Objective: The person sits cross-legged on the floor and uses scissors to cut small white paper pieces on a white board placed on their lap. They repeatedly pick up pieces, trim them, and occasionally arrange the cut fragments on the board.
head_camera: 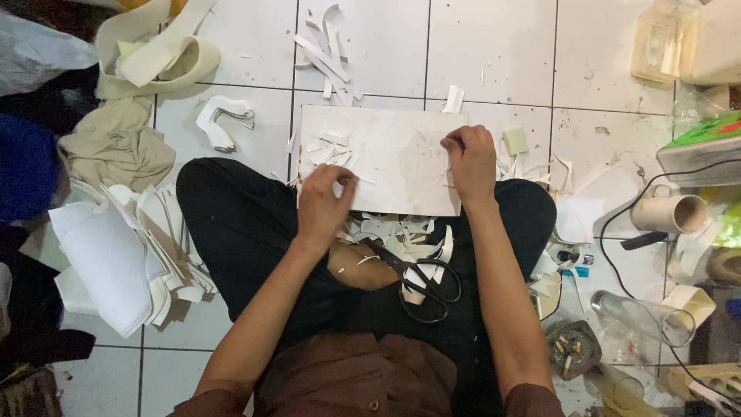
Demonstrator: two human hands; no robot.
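Board (394, 158): white rectangular, flat across the lap, long axis left to right, far edge over the floor tiles (494, 46).
Left hand (324, 207): at the board's near left edge, fingers curled closed, pinching a small white scrap (363, 179); contents of the grip partly hidden.
Right hand (469, 161): on the board's right edge, fingers bent closed, pressing or pinching a small white piece at the edge; exact grip not discernible.
Relation: board between both hands, directly far of the left fingers; right hand farther up.
Scissors (421, 279): black, on the lap, near of the board, untouched.
Offcuts (397, 232): white, heaped between board and scissors.
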